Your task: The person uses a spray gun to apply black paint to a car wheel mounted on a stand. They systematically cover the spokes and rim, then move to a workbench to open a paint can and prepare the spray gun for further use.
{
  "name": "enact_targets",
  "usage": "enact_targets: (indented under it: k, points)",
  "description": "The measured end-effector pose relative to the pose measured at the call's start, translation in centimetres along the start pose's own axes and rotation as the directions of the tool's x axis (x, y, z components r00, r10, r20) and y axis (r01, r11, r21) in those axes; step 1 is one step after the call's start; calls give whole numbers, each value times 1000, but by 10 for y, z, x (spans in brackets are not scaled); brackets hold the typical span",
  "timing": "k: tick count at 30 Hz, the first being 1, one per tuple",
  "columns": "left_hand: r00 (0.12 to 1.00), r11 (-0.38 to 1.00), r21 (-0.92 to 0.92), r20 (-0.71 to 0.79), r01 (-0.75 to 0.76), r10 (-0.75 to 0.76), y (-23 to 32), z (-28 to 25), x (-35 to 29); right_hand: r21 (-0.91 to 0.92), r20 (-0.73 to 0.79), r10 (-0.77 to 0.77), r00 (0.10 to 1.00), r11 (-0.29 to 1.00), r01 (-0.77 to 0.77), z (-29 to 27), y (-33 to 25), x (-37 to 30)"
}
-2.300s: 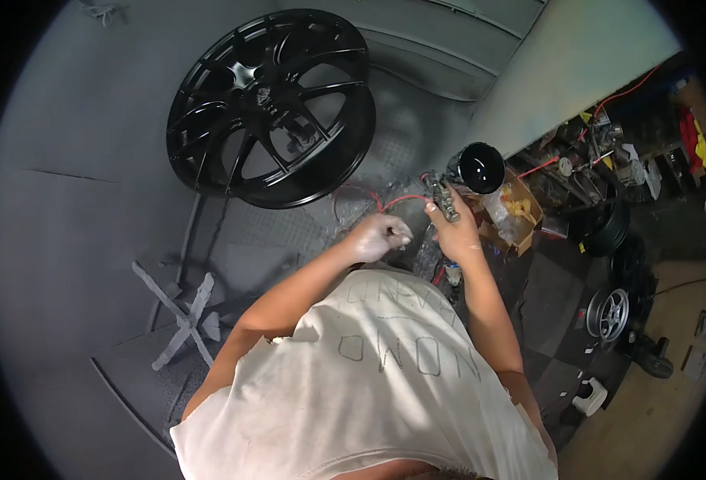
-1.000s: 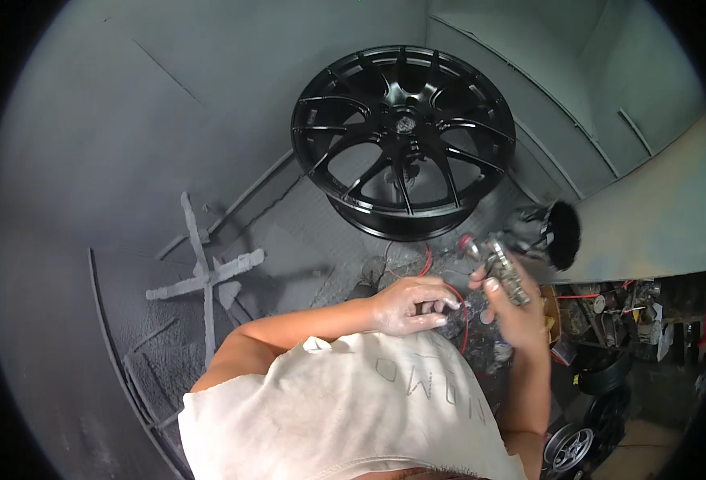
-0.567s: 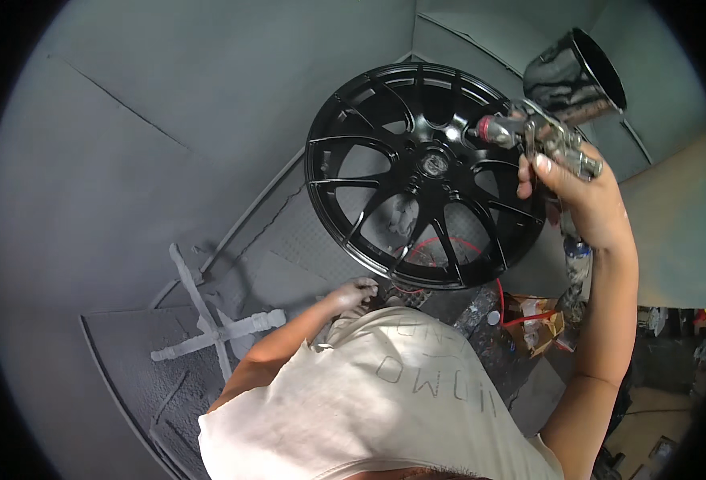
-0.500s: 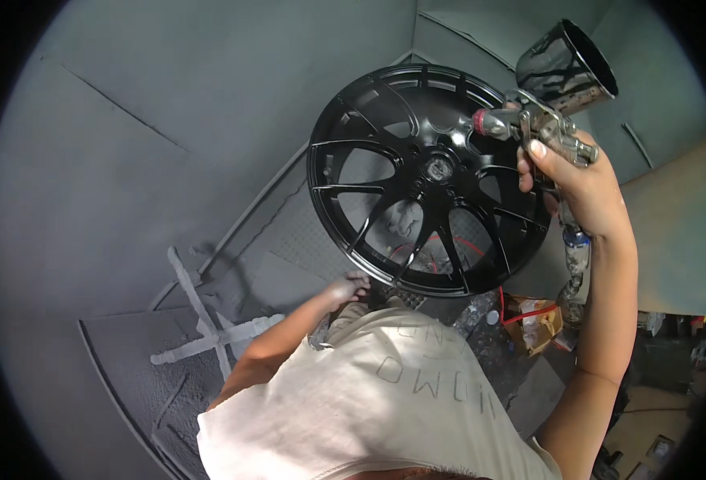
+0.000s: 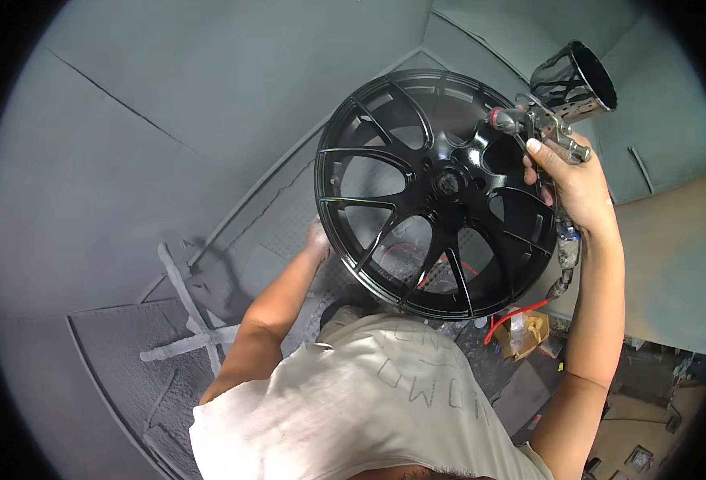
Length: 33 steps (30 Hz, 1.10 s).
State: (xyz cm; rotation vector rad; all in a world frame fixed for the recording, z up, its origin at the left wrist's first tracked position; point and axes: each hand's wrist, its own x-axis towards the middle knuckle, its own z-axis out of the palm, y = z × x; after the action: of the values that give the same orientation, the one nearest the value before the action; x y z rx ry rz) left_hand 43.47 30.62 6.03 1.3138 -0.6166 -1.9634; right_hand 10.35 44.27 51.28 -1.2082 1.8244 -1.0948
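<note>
A black wheel (image 5: 449,182) faces me near twelve o'clock, likely heavy, stiff and slick, best taken behind its rim (image 5: 376,287). At its two o'clock, my right hand (image 5: 581,186) wraps its fingers around a probably top-heavy spray gun (image 5: 547,130). Toward nine, the rim hides my left hand's (image 5: 318,239) fingers; I cannot tell their grip.

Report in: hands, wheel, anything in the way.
Right hand closed on spray gun, pointed across upper right of black wheel. Left hand partly hidden behind wheel's left edge, grip unclear. Possible snag: red hose below gun, near wheel's lower right.
</note>
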Motion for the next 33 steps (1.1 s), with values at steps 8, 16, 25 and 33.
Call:
enact_targets:
  k: [8, 16, 25, 33]
  points:
    - [998, 997, 48, 28, -53, 52, -15, -11, 5, 28, 158, -3, 987, 1000, -2, 17, -33, 0]
    - [999, 996, 84, -24, -36, 38, -21, -13, -11, -204, 139, -35, 990, 977, 63, 29, -38, 38]
    - [999, 981, 191, -37, 29, -22, -32, 1, -61, -198, 19, -1, 1000, 980, 5, -6, -19, 53]
    - [971, 950, 219, 27, 224, -236, -62, -17, -81, -211, -97, 45, 994, 975, -65, -22, -8, 52]
